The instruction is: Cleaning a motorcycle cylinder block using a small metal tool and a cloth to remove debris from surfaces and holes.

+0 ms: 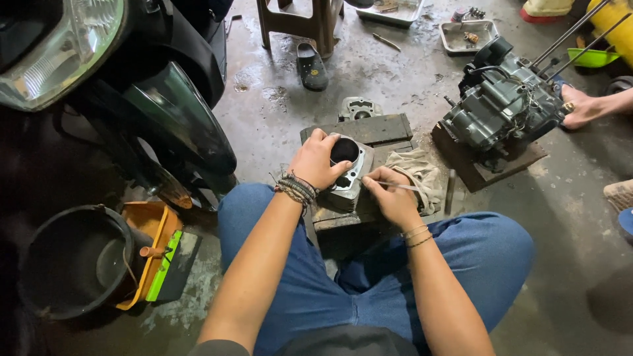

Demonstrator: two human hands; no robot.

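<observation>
On the far left stands a dark motorbike with a big headlight. Below it a black bucket sits on the floor beside an orange tray.

In the middle, the person sits on the floor in blue jeans. The left hand lies on top of a grey metal cylinder block, and its fingers curl around the top left edge to hold it. The block has a big round hole and rests near the front edge of a dark wooden block on the floor. It looks heavy, hard and stiff, and it may be oily and slippery. Its flat outer sides look like the best places to grip, not the thin fins.

The right hand pinches a thin metal tool, with the fingers closed tight around it. The tip touches the right side of the cylinder block. A dirty rag lies just beside that hand.

To the right, an engine sits on another board. Someone else's bare foot rests just beside it.

The tool is too thin to tell what kind it is. The left hand hides part of the cylinder block. The small parts in the metal trays at the top are too tiny to make out.
</observation>
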